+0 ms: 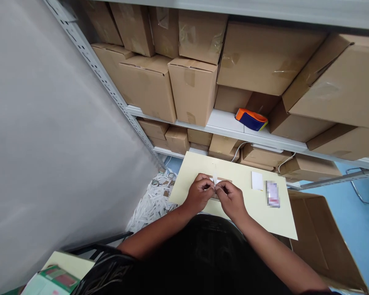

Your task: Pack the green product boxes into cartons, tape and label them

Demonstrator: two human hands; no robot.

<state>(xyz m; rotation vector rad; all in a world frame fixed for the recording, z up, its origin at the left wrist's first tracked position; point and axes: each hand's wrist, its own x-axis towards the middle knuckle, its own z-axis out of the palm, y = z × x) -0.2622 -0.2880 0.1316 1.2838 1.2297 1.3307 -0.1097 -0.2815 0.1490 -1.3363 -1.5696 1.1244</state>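
White strip is projecting between the left hand and right hand, both pinching it nearly together over brown cardboard on the surface; keeping pinches close is probably steadying it.

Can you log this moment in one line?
left hand: pinching white strip; right hand: pinching same strip; beneath hands: brown piece; surface: pale yellow tabletop

Tabletop shows plain pale yellow; strip and pad white; cartons brown; shelf item orange, navy, yellow-edged; floor blue; shirt black; wall grey.
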